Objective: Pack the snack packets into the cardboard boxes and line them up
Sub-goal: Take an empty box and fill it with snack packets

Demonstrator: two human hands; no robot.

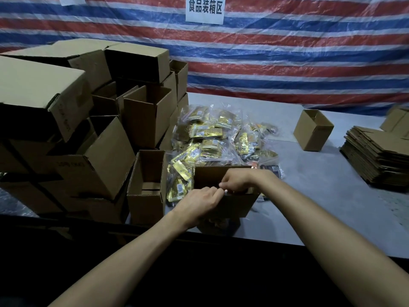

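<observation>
Piled cardboard boxes (66,120), many lying open at odd angles, crowd the frame's nine o'clock side of a grey counter (309,207). Just right of them a small empty box (146,191) stands upright. A heap of clear and gold snack packets (212,138) lies near the centre, and at its six o'clock sits the open packing box (234,204), close to the counter's near edge. The person's left hand (199,202) has its fingers (212,192) curled on the box's near-left corner. The right hand (236,180) reaches over the opening, its fingers (225,181) bent tight against the left hand's; what they pinch cannot be told. At two o'clock a lone box (313,132) stands open, with flattened cartons (380,156) stacked at three o'clock. A striped tarpaulin (287,52) bearing a paper sign (204,8) hangs behind.
</observation>
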